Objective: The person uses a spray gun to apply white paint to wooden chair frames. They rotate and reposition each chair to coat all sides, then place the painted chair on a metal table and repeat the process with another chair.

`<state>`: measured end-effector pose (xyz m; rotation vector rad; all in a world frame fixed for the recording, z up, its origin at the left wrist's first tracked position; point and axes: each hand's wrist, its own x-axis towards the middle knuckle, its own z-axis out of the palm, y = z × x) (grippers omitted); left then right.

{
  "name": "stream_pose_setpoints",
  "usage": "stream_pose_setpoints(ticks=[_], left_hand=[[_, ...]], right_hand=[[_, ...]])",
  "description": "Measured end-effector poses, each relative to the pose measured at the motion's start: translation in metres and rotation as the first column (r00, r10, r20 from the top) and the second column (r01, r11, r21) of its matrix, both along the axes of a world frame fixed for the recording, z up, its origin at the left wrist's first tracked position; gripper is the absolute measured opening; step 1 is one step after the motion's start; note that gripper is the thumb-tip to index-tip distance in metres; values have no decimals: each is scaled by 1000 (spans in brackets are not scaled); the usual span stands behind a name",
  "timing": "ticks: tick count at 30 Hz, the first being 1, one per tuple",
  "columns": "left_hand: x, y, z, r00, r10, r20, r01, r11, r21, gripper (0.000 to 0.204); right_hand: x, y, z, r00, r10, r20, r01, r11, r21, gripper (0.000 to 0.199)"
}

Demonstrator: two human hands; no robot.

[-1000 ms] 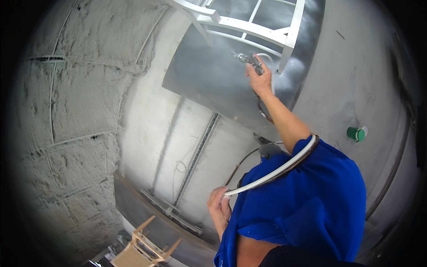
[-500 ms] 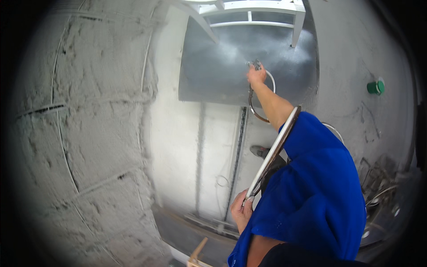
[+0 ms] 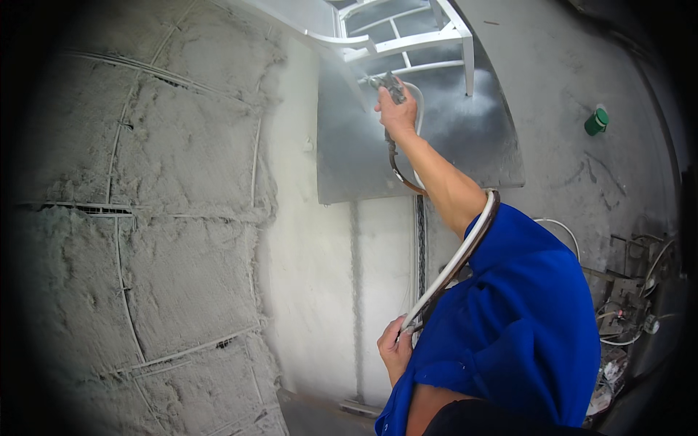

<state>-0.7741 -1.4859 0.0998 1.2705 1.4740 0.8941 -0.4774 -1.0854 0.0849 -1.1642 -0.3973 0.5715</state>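
My right hand (image 3: 397,110) is stretched far out, its fingers wrapped round a metal spray gun (image 3: 389,85). The gun's nozzle points left, close to the legs of a white wooden chair (image 3: 429,42) at the top, and a pale mist hangs around it. From the gun, a white hose and a dark hose run back along my right arm. Close to my body, my left hand (image 3: 395,347) is closed round the paired hoses (image 3: 452,267), which loop up over my right elbow. The chair stands over a dark grey board (image 3: 356,174) dusted with white.
A wall of dusty grey filter mats (image 3: 193,276) held by thin rods fills the left side. A green container (image 3: 596,121) stands on the floor at right. Hoses and cluttered equipment (image 3: 622,305) lie at lower right. A whitened floor strip (image 3: 313,291) runs beside the mats.
My right hand has moved the spray gun up and left, nearer the chair's legs. The view has shifted, showing more of the chair. My left hand keeps its hold on the hoses.
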Motion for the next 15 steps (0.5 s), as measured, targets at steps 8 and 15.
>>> stream_pose_setpoints(ticks=[8, 15], left_hand=[[4, 10, 2, 1000, -23, 8, 21, 985, 172, 26], [9, 19, -2, 998, 6, 61, -25, 953, 301, 25]], right_hand=[[-8, 45, 154, 985, 87, 148, -133, 932, 337, 49], [-19, 55, 242, 964, 60, 258, -184, 853, 489, 52]])
